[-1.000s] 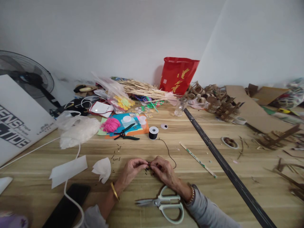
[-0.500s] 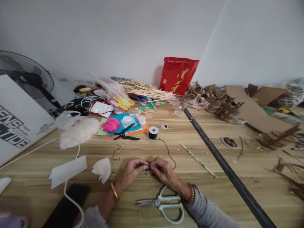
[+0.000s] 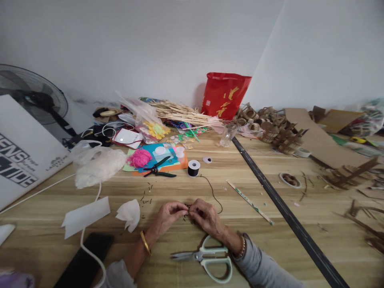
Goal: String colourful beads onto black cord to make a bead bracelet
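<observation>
My left hand (image 3: 168, 216) and my right hand (image 3: 206, 216) meet fingertip to fingertip low over the table, each closed in a pinch. What they pinch is too small and covered to name. Small dark bits (image 3: 184, 219) lie under and around the fingertips. A thin black cord (image 3: 213, 191) runs from a spool (image 3: 193, 168) and curves to the table beside my right hand, where the hand hides its course. Scissors with pale green handles (image 3: 214, 258) lie just below my right wrist. More short dark pieces (image 3: 147, 200) are scattered beyond my left hand.
Black-handled pliers (image 3: 159, 170) and pink yarn (image 3: 140, 158) rest on coloured sheets. White paper (image 3: 129, 214), a dark phone-like slab (image 3: 85, 260) and a cable are at left. A printed stick (image 3: 249, 202) and a long black strip (image 3: 276, 200) lie at right.
The hands stay in nearly the same place; the fingers of my right hand have shifted very slightly. Everything else looks unchanged.
</observation>
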{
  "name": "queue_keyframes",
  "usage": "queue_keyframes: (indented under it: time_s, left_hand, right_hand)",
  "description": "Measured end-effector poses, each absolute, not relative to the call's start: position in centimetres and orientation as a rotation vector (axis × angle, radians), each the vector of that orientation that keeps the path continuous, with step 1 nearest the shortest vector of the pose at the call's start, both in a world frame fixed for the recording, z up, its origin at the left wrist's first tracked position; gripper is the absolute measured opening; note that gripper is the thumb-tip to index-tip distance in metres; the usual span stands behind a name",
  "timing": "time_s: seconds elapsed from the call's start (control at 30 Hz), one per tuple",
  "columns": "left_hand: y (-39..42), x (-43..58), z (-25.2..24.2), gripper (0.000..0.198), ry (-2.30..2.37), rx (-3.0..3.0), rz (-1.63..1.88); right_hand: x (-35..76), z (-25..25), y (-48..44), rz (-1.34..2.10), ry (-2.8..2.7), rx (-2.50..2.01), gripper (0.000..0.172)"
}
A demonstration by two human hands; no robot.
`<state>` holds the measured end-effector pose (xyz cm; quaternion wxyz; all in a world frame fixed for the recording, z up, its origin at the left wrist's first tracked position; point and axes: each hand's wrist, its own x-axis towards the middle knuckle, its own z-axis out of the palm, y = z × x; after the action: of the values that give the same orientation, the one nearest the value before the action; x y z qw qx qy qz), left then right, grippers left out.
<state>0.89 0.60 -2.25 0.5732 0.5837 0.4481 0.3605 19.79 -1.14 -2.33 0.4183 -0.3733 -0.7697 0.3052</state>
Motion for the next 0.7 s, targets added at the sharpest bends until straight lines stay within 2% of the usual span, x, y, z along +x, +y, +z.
queue_keyframes:
  time_s: [0.5, 0.7]
  left_hand:
    - [0.35, 0.99, -1.58, 0.021, 1.035, 1.317, 0.852]
    - [0.43, 0.87, -1.60, 0.017, 1.044, 1.346, 0.845]
  right_hand:
    - [19.72, -2.67, -1.19, 0.802, -1.916, -0.938, 0.015]
    - [19.69, -2.37, -1.35, 0.829, -1.894, -0.933, 0.014]
